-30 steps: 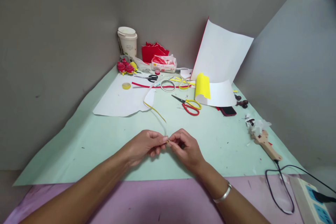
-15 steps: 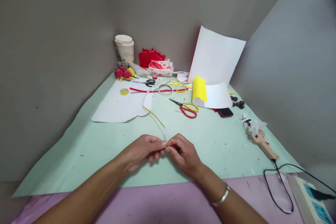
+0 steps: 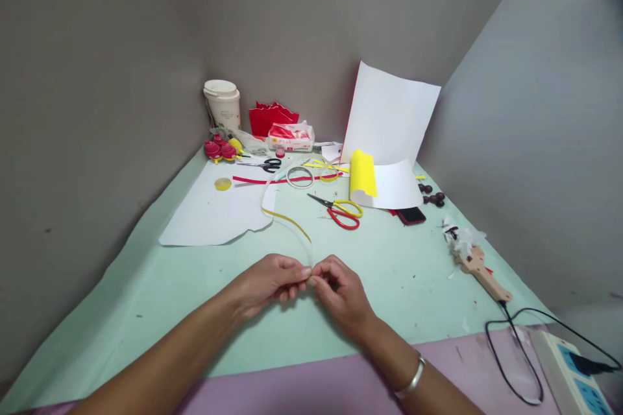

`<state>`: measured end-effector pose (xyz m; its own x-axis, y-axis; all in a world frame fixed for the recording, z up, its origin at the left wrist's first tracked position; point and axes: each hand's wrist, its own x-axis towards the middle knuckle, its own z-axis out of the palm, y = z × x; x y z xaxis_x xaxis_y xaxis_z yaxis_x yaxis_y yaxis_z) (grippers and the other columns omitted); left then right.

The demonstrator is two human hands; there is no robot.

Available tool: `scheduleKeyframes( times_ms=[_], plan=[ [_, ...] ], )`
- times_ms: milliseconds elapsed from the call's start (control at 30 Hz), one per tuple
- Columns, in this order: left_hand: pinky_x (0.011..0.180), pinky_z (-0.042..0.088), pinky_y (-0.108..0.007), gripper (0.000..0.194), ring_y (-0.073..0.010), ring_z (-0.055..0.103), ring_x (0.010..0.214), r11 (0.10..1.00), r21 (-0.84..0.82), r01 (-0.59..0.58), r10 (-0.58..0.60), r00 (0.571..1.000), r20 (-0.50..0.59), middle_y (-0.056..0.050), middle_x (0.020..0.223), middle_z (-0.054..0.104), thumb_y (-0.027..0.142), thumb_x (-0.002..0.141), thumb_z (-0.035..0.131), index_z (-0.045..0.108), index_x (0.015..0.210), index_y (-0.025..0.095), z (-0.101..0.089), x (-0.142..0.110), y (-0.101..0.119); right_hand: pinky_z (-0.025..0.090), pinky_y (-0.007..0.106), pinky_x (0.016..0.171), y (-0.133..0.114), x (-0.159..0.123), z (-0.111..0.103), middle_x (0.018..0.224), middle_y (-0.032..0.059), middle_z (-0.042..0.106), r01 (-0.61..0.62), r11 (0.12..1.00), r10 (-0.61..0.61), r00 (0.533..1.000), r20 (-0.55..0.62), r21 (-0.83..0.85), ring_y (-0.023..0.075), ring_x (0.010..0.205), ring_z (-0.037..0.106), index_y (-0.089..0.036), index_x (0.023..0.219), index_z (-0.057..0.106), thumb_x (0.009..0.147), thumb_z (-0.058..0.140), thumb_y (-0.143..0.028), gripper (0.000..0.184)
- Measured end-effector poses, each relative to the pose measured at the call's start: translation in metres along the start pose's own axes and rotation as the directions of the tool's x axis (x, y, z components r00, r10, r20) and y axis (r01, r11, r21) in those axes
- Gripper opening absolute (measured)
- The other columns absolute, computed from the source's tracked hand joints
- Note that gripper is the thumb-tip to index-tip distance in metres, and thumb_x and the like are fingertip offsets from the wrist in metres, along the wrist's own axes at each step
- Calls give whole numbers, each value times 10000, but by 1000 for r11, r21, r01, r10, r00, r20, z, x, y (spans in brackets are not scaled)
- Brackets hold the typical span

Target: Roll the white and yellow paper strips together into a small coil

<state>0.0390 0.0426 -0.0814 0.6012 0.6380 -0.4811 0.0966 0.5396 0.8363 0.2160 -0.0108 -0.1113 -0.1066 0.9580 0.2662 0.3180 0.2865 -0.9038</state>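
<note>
From where I stand, the person's 2 hands meet over the pale green cover (image 3: 195, 292), the fingertips nearly touching. The left hand (image 3: 275, 282) has its thumb laid over the forefinger, narrow and closed, with the near end of a thin paper strip (image 3: 288, 219) nipped between them. The right hand (image 3: 343, 292) comes in from the other side, its thumb and forefinger pinched on that same end; the bit in the grip is so small that I can't tell how it is folded. From the fingertips the strip runs up and away, pale at first, then showing its yellow face along a slanting stretch, then turning pale again as it bends over the edge of the white sheet (image 3: 209, 211). Its far part curves toward the white tape ring (image 3: 300, 186), near the red strip (image 3: 253, 179); I can't make out where it ends. Beyond the right hand and well apart from it, the scissors (image 3: 331, 205) with 1 yellow and 1 red handle lie on the cover, near the yellow corrugated roll (image 3: 363, 173). Farther off to the right rests a tan glue gun (image 3: 487, 279), and a silver bangle (image 3: 413, 380) circles the right wrist.
</note>
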Motion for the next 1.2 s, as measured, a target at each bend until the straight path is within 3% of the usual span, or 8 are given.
scheduleKeyframes(
  times_ms=[133,333,667,900,1033,1200],
  plan=[
    [473,252,-186,364,-57,390,517,993,-115,-33,28,999,-40,25,591,509,468,731,734,631,691,121,5,2,-5,462,226,594,-1,0,4,787,12,582,99,987,-117,983,-140,-129,117,659,544,-198,834,628,851,591,-173,48],
    [470,250,-197,375,-64,388,506,994,-94,-51,46,997,-58,22,590,506,482,753,709,613,695,124,5,0,-8,461,232,585,-2,0,6,730,17,595,189,955,-228,960,-160,-227,130,656,550,-197,816,630,866,562,-152,96],
    [465,262,-194,355,-60,401,493,998,-62,-17,17,1000,2,23,555,523,460,753,717,628,684,123,3,-5,-3,453,250,638,-2,-2,4,758,20,591,185,964,-200,978,-62,-193,141,711,550,-199,830,616,877,541,-160,97],
    [473,276,-204,346,-76,427,502,998,57,40,-40,999,14,8,554,546,448,714,742,675,705,109,-5,-8,1,456,225,608,-3,0,-1,765,2,562,88,991,-80,994,80,-97,114,654,531,-200,856,624,872,572,-205,55],
    [474,257,-201,349,-67,406,503,1000,3,17,-17,999,-50,23,559,524,452,700,753,660,694,117,-3,-6,-2,465,230,601,-1,0,3,767,12,584,137,979,-143,989,-31,-153,123,665,546,-204,849,627,865,576,-182,57],
    [474,228,-204,378,-57,359,490,995,-93,-24,16,996,-87,34,557,500,484,717,732,628,677,123,1,-4,-7,478,246,597,-1,-2,8,766,31,605,259,924,-304,944,-126,-281,146,689,557,-207,893,618,878,569,-179,59]
  ],
)
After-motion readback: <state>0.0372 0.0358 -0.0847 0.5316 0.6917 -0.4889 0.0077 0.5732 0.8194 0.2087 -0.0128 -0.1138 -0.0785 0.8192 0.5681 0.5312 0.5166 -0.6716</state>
